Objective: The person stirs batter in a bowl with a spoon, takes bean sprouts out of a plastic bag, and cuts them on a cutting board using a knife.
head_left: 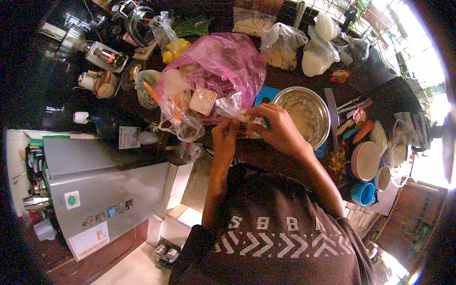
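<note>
My left hand and my right hand are close together at the counter's front edge. Their fingers are closed on a small piece of crinkled clear plastic, which looks like a bag; its contents are too small to make out. Just right of my right hand is a metal bowl with pale, sticky residue inside, on a blue board. Behind my hands lies a large pink plastic bag, with a beige block in front of it.
Clear bags stand along the back. At right are a long flat blade, several utensils, a pinkish round container, a blue cup and yellowish scraps. A grey fridge stands at left.
</note>
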Action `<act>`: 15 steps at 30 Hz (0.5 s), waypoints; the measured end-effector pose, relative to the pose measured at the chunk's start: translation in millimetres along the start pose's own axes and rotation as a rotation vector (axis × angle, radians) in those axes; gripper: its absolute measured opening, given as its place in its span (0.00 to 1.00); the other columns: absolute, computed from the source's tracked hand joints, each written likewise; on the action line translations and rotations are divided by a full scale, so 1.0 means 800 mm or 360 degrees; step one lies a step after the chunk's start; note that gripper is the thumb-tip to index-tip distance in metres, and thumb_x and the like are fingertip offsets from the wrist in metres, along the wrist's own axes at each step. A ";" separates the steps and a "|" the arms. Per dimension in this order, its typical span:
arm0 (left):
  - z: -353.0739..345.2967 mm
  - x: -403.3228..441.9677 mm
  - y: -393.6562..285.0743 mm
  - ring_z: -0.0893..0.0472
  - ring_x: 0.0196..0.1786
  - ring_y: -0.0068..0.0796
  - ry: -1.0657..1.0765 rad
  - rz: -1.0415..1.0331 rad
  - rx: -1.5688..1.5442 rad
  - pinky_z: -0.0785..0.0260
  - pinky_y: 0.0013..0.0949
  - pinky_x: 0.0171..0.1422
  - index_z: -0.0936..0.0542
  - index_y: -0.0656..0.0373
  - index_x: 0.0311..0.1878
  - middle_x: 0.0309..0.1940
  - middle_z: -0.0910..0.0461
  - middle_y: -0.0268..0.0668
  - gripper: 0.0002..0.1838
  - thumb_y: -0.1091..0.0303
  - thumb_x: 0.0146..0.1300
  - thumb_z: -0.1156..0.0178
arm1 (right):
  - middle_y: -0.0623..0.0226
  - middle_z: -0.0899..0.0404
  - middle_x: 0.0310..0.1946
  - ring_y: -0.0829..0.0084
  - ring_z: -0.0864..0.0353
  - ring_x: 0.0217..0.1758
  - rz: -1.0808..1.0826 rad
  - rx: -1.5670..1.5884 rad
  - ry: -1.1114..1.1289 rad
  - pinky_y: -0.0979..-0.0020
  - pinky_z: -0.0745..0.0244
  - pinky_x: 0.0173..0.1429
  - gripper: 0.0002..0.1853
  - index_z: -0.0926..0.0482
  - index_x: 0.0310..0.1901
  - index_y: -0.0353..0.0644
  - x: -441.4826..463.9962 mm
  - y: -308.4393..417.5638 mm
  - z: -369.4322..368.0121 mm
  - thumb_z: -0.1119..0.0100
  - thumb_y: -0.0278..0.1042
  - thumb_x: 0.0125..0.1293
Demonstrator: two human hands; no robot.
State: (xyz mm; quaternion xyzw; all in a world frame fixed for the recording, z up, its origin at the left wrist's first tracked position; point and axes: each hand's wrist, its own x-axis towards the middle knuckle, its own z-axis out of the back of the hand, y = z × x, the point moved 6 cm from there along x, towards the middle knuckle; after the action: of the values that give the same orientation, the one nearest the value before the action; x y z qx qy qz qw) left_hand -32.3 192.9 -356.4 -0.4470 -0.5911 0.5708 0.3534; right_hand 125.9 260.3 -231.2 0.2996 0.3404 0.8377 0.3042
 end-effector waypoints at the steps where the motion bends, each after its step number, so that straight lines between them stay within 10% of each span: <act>1: -0.001 -0.001 -0.005 0.15 0.35 0.24 0.0000 0.0001 0.0001 0.19 0.31 0.41 0.13 0.68 0.43 0.34 0.12 0.37 0.19 0.58 0.79 0.40 | 0.55 0.16 0.40 0.49 0.18 0.48 0.0010 -0.0065 -0.0034 0.54 0.22 0.55 0.14 0.15 0.47 0.40 0.000 0.002 0.000 0.28 0.27 0.58; 15: 0.001 -0.009 -0.044 0.14 0.43 0.24 0.0124 0.0012 -0.0145 0.20 0.30 0.49 0.13 0.64 0.49 0.44 0.11 0.35 0.11 0.67 0.71 0.31 | 0.58 0.16 0.39 0.50 0.19 0.49 0.0180 -0.0132 -0.0044 0.54 0.23 0.55 0.13 0.16 0.42 0.41 0.003 -0.008 -0.001 0.31 0.19 0.54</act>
State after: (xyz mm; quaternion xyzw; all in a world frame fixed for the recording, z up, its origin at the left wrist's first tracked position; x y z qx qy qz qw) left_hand -34.7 187.9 -320.5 -0.4868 -0.6006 0.5267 0.3535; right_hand 126.3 265.5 -235.9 0.3172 0.2837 0.8627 0.2732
